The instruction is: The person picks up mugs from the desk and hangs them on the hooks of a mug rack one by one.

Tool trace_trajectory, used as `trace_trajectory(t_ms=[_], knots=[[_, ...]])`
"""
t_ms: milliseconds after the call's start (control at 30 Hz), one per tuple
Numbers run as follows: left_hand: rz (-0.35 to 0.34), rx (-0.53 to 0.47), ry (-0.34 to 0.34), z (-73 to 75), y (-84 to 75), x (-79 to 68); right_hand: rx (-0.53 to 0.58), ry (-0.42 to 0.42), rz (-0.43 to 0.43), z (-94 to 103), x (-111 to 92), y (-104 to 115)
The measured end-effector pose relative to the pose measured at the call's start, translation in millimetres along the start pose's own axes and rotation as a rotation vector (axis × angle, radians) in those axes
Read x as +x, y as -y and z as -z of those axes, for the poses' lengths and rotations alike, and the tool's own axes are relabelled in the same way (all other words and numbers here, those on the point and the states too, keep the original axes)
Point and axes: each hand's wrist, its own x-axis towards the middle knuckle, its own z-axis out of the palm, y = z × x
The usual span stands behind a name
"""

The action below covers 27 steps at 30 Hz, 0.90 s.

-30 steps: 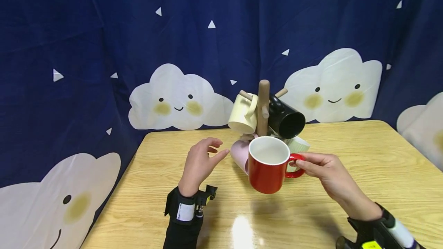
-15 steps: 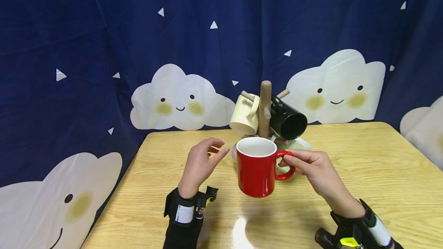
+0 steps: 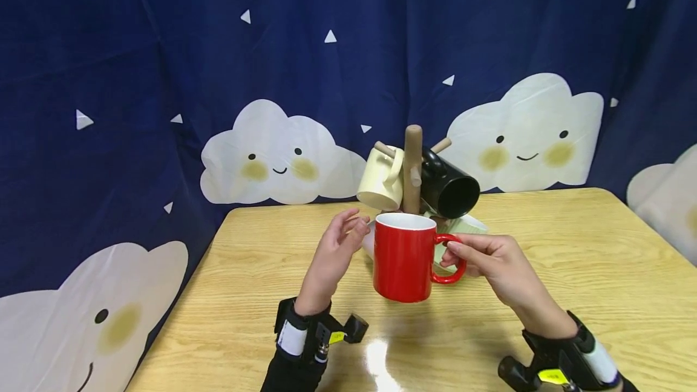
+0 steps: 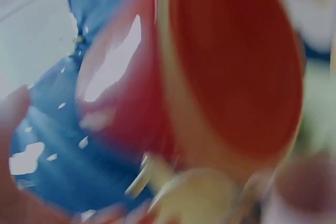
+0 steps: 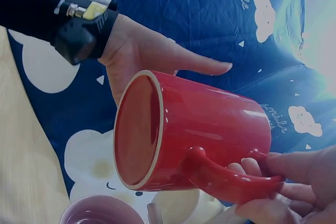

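Note:
A glossy red mug [image 3: 403,259] with a white inside is held upright above the table. My right hand [image 3: 498,268] pinches its handle between thumb and fingers, seen close in the right wrist view. To the mug's left is my left hand [image 3: 332,259], thumb and fingers apart and holding nothing. In the right wrist view the left thumb [image 5: 207,65] stretches out behind the mug; whether the hand touches it I cannot tell. The mug's underside [image 4: 236,66] fills much of the blurred left wrist view.
Behind the red mug stands a wooden mug tree [image 3: 412,168]. On it hang a cream mug [image 3: 379,183] and a black mug [image 3: 454,189]. Lower down, a pale green mug [image 3: 472,224] and a pink mug [image 5: 100,211] are partly hidden. A blue cloud-patterned curtain [image 3: 305,65] backs the table [image 3: 566,247].
The right hand has brought the red mug a little leftward, handle still pinched. The left hand, at first still, has moved rightward and up toward the mug's side.

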Motion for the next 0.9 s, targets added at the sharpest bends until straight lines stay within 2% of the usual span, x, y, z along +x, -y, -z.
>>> trace_trajectory(t_ms=[100,200,267,433,733,800,900], knots=[[0.06,-0.168,0.08,-13.9,0.6,-3.1,-0.005,-0.002,-0.012,-0.7,-1.1,1.2],[0.1,-0.216,0.142,-26.0,1.0,-4.0,-0.007,-0.001,-0.012,-1.6,-1.6,2.2],[0.108,-0.226,0.157,-32.2,1.8,-3.3,-0.001,0.003,-0.01,-2.1,-1.8,2.5],[0.125,-0.203,0.112,-41.1,5.7,-3.2,0.001,0.01,-0.027,-4.1,-1.0,1.8],[0.161,-0.177,0.044,-46.3,6.6,-3.7,-0.018,0.018,-0.039,-2.5,4.3,-1.8],[0.157,-0.183,0.04,-46.9,6.6,-3.6,-0.002,0.036,-0.024,0.0,5.2,-1.7],[0.116,-0.231,0.014,-48.4,5.5,-4.1,0.017,0.013,0.02,10.1,6.1,0.5]])
